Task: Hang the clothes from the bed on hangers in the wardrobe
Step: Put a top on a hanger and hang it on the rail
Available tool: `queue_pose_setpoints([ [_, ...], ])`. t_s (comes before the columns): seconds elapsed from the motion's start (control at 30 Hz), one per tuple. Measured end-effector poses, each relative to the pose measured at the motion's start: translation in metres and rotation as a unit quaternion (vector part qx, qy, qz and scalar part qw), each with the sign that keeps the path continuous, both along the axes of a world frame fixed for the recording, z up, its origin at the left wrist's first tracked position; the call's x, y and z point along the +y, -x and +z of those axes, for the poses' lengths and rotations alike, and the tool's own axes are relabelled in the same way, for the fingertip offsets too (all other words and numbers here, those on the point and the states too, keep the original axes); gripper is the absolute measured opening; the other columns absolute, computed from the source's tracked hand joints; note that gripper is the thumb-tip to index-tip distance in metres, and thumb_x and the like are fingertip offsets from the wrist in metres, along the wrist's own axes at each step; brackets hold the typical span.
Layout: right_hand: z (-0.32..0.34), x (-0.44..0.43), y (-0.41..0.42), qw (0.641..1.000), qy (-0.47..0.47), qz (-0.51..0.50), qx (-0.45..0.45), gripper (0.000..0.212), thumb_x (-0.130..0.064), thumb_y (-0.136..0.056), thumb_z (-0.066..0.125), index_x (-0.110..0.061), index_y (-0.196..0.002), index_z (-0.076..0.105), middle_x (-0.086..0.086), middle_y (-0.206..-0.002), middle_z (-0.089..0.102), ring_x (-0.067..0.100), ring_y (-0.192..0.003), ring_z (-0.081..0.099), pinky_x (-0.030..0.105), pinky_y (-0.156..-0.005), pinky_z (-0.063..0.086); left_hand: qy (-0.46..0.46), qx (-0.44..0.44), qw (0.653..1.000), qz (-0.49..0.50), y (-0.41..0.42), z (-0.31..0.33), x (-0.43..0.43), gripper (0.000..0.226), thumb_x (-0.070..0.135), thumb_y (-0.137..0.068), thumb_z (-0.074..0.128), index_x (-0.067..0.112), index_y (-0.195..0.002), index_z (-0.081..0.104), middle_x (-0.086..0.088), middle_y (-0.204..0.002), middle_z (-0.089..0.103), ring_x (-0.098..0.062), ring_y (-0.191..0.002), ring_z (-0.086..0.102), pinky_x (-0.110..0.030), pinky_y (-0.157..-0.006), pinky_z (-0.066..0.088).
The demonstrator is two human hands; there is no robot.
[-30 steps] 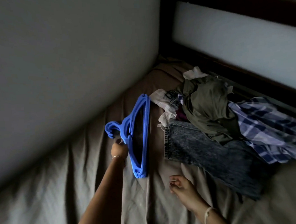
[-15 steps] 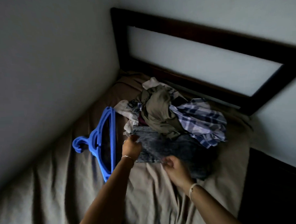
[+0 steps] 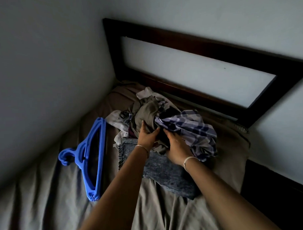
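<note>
Hands first: the left hand [image 3: 146,135] lies with fingers spread on the olive garment [image 3: 147,109], thumb out. The right hand [image 3: 177,146] reaches under the plaid shirt [image 3: 190,127], its fingertips hidden, so I cannot tell its grip. The heap sits on jeans [image 3: 166,169] near the headboard [image 3: 213,43]. Blue hangers [image 3: 99,159] lie apart on the tan sheet [image 3: 47,196], by the wall.
</note>
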State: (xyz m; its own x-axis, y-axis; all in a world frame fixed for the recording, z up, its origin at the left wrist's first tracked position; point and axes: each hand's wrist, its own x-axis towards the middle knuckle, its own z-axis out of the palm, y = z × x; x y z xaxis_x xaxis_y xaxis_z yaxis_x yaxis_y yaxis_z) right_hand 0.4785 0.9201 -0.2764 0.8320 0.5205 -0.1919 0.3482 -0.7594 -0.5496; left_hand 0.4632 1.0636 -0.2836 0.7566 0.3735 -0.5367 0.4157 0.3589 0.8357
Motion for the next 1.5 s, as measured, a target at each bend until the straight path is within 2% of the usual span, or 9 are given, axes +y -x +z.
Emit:
queue_pose_setpoints([
  [0.1, -0.006, -0.002, -0.005, 0.998, 0.034, 0.037, -0.035, 0.073, -0.018, -0.09, 0.061, -0.021, -0.152, 0.021, 0.011, -0.153, 0.029, 0.036, -0.136, 0.034, 0.049, -0.106, 0.039, -0.142, 0.035, 0.988, 0.038, -0.024, -0.045, 0.01, 0.067, 0.043, -0.051, 0.075, 0.016, -0.111, 0.062, -0.015, -0.111, 0.068, -0.034, -0.1, 0.066, -0.052, -0.089, 0.053],
  [0.17, -0.003, -0.006, -0.005, 0.997, 0.047, 0.053, -0.033, 0.072, -0.022, -0.09, 0.061, -0.018, -0.151, 0.022, 0.01, -0.152, 0.029, 0.035, -0.135, 0.034, 0.048, -0.105, 0.039, -0.13, 0.05, 0.987, 0.077, -0.025, -0.037, 0.009, 0.043, 0.033, -0.049, 0.067, 0.012, -0.085, 0.063, -0.024, -0.097, 0.068, -0.038, -0.087, 0.066, -0.049, -0.082, 0.055],
  [0.4, 0.03, -0.023, -0.005, 0.997, 0.022, 0.078, -0.017, 0.06, -0.019, -0.092, 0.056, -0.022, -0.146, 0.031, 0.012, -0.146, 0.035, 0.035, -0.133, 0.035, 0.046, -0.107, 0.036, -0.019, -0.028, 0.987, 0.157, -0.001, 0.076, -0.004, 0.017, 0.01, -0.093, 0.05, 0.011, -0.082, 0.063, -0.012, -0.087, 0.065, -0.026, -0.081, 0.062, -0.032, -0.073, 0.05],
  [0.8, 0.157, -0.026, 0.016, 0.989, -0.133, 0.04, -0.057, 0.041, -0.022, -0.096, 0.054, -0.021, -0.136, 0.046, 0.004, -0.138, 0.047, 0.023, -0.126, 0.049, 0.045, -0.101, 0.043, -0.017, -0.145, 0.976, 0.162, 0.041, 0.298, -0.005, 0.022, 0.019, -0.081, 0.047, 0.002, -0.076, 0.058, -0.014, -0.06, 0.058, -0.025, -0.048, 0.056, -0.029, -0.054, 0.051],
  [1.07, 0.273, -0.008, 0.029, 0.917, -0.398, 0.034, -0.016, 0.111, -0.034, -0.064, 0.088, -0.024, -0.149, 0.018, -0.005, -0.138, 0.044, 0.006, -0.124, 0.047, 0.017, -0.101, 0.043, -0.097, -0.255, 0.952, 0.138, 0.074, 0.415, -0.011, 0.022, 0.018, -0.09, 0.051, 0.003, -0.092, 0.065, -0.015, -0.084, 0.069, -0.026, -0.074, 0.066, -0.035, -0.074, 0.054],
  [1.13, 0.305, -0.004, 0.031, 0.906, -0.42, 0.033, -0.049, 0.092, -0.021, -0.068, 0.086, -0.022, -0.144, 0.034, -0.006, -0.124, 0.052, 0.007, -0.111, 0.054, 0.008, -0.086, 0.045, -0.119, -0.272, 0.948, 0.119, 0.085, 0.436, -0.016, 0.017, 0.017, -0.093, 0.052, 0.006, -0.09, 0.064, -0.01, -0.081, 0.068, -0.022, -0.072, 0.064, -0.032, -0.071, 0.053],
  [1.27, 0.366, -0.008, 0.034, 0.881, -0.461, 0.044, -0.094, 0.009, -0.02, -0.084, 0.061, -0.022, -0.092, 0.065, 0.002, -0.09, 0.067, 0.013, -0.085, 0.064, 0.024, -0.074, 0.046, -0.154, -0.33, 0.929, 0.068, 0.11, 0.469, -0.023, 0.016, 0.016, -0.097, 0.048, 0.01, -0.101, 0.062, -0.008, -0.096, 0.066, -0.02, -0.086, 0.063, -0.031, -0.074, 0.052],
  [1.37, 0.408, -0.017, 0.042, 0.863, -0.492, 0.037, -0.105, 0.028, -0.01, -0.09, 0.052, -0.026, -0.067, 0.052, -0.007, -0.066, 0.056, 0.001, -0.06, 0.048, 0.016, -0.057, 0.037, -0.174, -0.371, 0.91, 0.058, 0.128, 0.488, -0.023, 0.013, 0.019, -0.097, 0.052, 0.016, -0.097, 0.064, -0.002, -0.093, 0.068, -0.016, -0.088, 0.064, -0.029, -0.076, 0.051],
  [1.5, 0.463, -0.022, 0.054, 0.822, -0.555, 0.016, -0.128, 0.018, -0.019, -0.088, 0.049, -0.013, -0.072, 0.056, 0.001, -0.069, 0.058, 0.013, -0.066, 0.048, 0.027, -0.06, 0.037, -0.194, -0.416, 0.888, 0.023, 0.149, 0.499, -0.026, 0.016, 0.024, -0.092, 0.061, 0.024, -0.107, 0.066, 0.008, -0.103, 0.071, -0.004, -0.098, 0.066, -0.021, -0.076, 0.052],
])
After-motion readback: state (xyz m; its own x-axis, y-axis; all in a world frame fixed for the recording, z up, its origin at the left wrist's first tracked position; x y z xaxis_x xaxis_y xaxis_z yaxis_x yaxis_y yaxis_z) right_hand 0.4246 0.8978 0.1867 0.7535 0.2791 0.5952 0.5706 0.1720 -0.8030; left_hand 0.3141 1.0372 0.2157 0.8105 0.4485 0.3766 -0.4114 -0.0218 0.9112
